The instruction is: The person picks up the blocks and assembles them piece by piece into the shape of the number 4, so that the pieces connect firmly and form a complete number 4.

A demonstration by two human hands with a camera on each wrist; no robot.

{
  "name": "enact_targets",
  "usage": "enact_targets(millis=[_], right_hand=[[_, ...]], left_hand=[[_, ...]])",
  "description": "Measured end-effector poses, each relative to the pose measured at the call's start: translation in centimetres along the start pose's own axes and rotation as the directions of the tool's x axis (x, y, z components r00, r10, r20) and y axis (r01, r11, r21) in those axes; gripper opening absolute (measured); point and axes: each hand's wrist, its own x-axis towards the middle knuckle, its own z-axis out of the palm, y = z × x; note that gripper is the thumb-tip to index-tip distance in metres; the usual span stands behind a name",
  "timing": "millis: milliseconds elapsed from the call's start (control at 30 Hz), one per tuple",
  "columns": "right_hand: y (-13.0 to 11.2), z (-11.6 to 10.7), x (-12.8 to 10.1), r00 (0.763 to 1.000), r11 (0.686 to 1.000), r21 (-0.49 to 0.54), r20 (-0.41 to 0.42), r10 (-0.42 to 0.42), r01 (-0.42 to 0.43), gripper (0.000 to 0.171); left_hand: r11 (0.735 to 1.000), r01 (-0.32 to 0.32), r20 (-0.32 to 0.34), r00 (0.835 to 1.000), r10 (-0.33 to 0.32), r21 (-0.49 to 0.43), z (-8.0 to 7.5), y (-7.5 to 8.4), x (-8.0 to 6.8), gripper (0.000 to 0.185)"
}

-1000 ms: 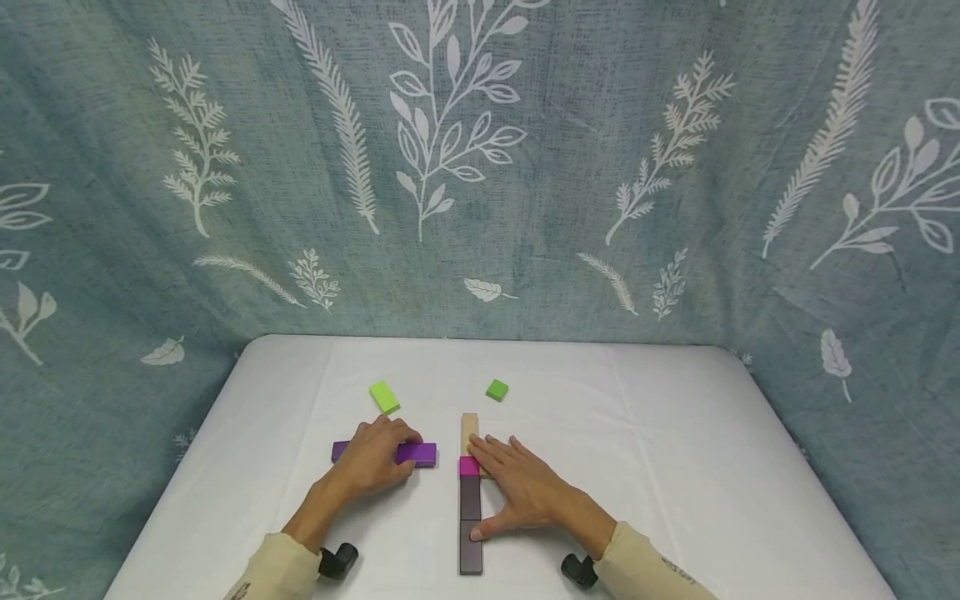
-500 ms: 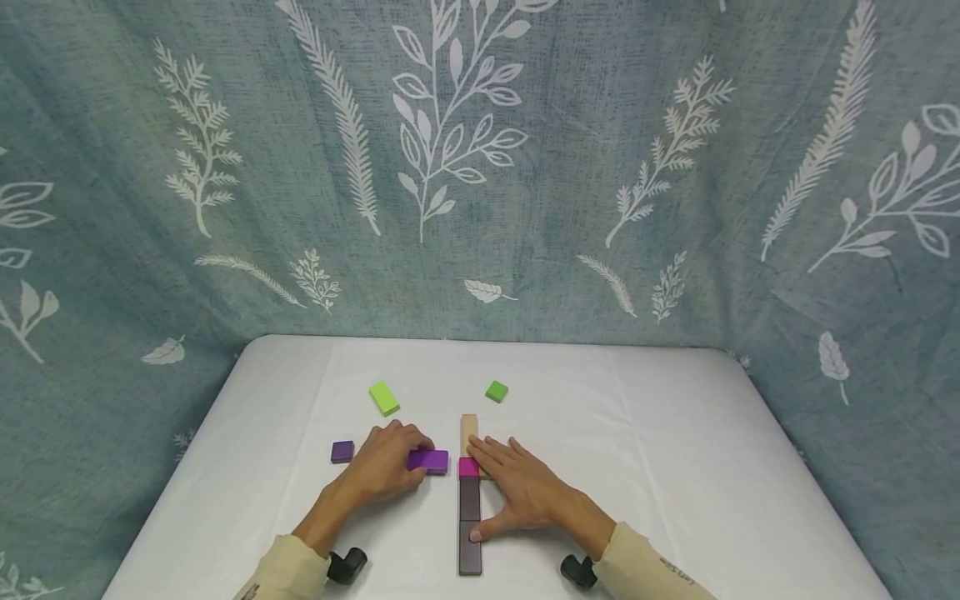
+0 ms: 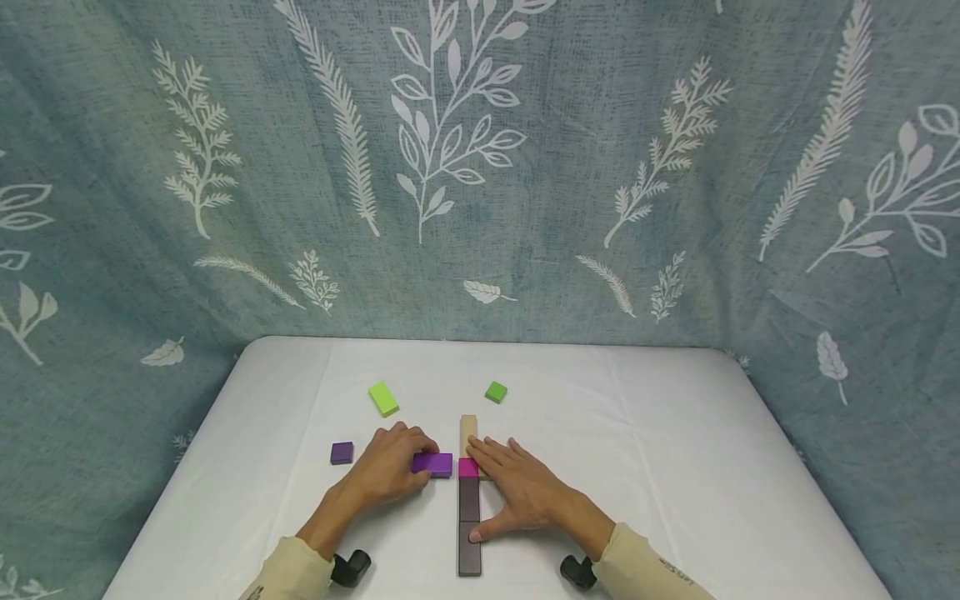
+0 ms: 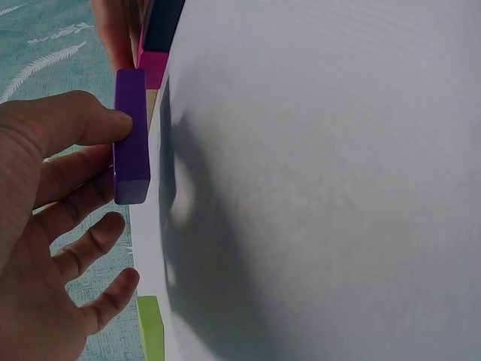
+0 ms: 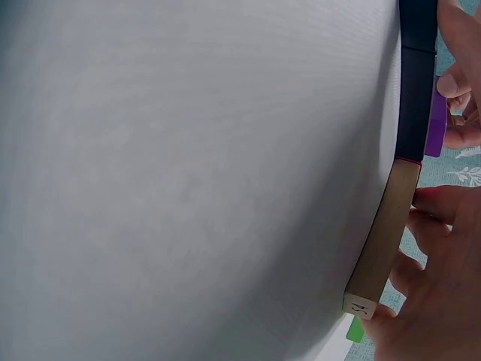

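Note:
My left hand (image 3: 408,457) pinches a purple block (image 3: 432,463) flat on the white table (image 3: 675,433); the thumb and fingers sit on opposite sides of this purple block (image 4: 131,143). Its right end lies close beside a magenta block (image 3: 468,467). That magenta block belongs to a straight row with a tan block (image 3: 468,432) beyond it and two dark brown blocks (image 3: 470,498) nearer me. My right hand (image 3: 517,487) lies flat on the table against the row's right side. Its fingers touch the tan block (image 5: 383,241).
A small purple block (image 3: 342,452) lies left of my left hand. A light green block (image 3: 383,398) and a small green block (image 3: 496,392) lie farther back. A leaf-patterned curtain (image 3: 480,167) hangs behind the table.
My left hand slid the purple block to the right, away from the small purple block and up to the magenta block. The right hand stayed still.

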Motion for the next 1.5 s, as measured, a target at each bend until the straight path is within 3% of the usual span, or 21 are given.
enact_targets(millis=[1500], right_hand=[[-0.06,-0.15,-0.24,1.0,1.0,0.021,0.0,-0.002,0.002,0.125]], left_hand=[[1.0,-0.007,0.024,1.0,0.006,0.015,0.55,0.63,0.43,0.028]])
